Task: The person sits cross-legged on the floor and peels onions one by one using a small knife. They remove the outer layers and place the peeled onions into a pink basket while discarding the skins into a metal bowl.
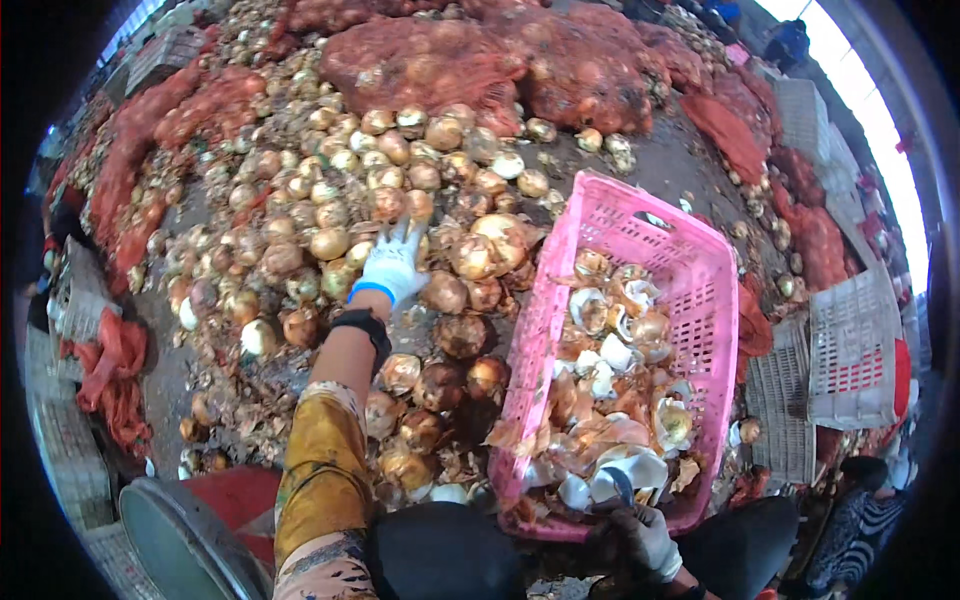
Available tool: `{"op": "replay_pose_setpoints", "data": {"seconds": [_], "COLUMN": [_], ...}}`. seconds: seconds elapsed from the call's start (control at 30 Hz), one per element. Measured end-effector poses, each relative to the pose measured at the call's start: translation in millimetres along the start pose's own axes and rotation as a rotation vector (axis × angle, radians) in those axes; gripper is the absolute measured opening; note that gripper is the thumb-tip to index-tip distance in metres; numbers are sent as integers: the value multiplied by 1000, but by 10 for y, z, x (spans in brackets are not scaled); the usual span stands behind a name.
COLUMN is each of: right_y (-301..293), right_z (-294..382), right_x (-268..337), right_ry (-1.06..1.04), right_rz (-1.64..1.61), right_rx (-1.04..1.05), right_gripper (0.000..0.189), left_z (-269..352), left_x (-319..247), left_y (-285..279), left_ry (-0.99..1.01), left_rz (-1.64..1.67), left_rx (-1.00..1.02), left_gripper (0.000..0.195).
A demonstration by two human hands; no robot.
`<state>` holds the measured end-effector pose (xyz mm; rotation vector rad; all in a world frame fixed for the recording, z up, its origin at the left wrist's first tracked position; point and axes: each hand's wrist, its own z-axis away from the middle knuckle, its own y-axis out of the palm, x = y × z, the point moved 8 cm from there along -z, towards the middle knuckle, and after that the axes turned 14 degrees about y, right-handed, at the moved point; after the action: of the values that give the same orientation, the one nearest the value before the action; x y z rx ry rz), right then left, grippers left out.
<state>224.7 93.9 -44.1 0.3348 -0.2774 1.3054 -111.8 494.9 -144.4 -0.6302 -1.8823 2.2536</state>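
Observation:
In a white glove with a blue cuff, my left hand point(394, 264) reaches over a spread of loose onions point(328, 243). Its fingers are apart, and the fingertips lie against or just over a brown onion point(388, 202); contact is hard to tell. My right hand point(651, 538), in a soiled glove, grips a small knife with a curved blade point(621, 484). The knife is over the near end of a pink plastic crate point(652, 206). Inside the crate lie onion skins point(570, 397) and pale peeled onion layers point(636, 469).
Red mesh sacks of onions point(424, 67) lie at the back. Pale plastic crates point(855, 349) stand on the right, with more crates at left. A round metal container point(191, 544) is at lower left. Another person point(855, 525) is at lower right.

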Motion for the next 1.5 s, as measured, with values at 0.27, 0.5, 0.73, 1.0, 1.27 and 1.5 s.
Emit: {"op": "replay_pose_setpoints", "data": {"seconds": [0.27,0.5,0.73,1.0,1.27,1.5], "right_y": [-86,54,-70,-218,-226,-450], "right_z": [-111,-32,-108,-265,-203,-213], "right_x": [-14,164,64,-191,-316,-473], "right_ry": [164,243,272,218,409,-15], "right_rz": [166,378,115,-53,-119,-50], "right_rx": [7,73,178,175,217,289], "right_gripper": [33,38,35,28,32,34], "left_z": [-397,-797,-599,-1555,-1490,-1028], "left_x": [3,-878,-713,-1224,-1292,-1072], "left_y": [103,-149,524,582,852,869], "left_ry": [-137,547,404,533,278,285], "left_rz": [25,12,-139,-277,-337,109], "left_rx": [317,-68,503,-63,333,274], "left_gripper": [73,71,63,57,44,46]}}
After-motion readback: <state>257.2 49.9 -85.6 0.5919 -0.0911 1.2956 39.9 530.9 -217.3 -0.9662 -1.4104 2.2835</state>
